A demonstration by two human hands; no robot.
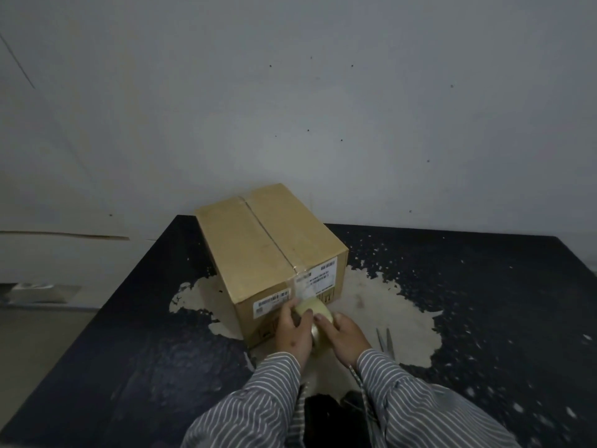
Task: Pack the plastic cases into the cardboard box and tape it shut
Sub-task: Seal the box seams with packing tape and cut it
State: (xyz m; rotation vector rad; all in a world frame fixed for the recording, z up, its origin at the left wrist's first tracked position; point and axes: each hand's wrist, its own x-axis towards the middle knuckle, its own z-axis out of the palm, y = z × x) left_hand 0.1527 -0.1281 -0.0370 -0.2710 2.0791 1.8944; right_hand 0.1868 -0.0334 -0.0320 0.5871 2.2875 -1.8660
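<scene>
closed cardboard box (271, 253) at the desk's (484, 286) far edge. left hand (295, 334) and right hand (347, 336) both grip the tape roll (315, 313) against its near face; scissors (386, 342) lie right.

Both sleeves (420, 399) are grey with thin white stripes, seemingly a buttoned-cuff shirt.
</scene>
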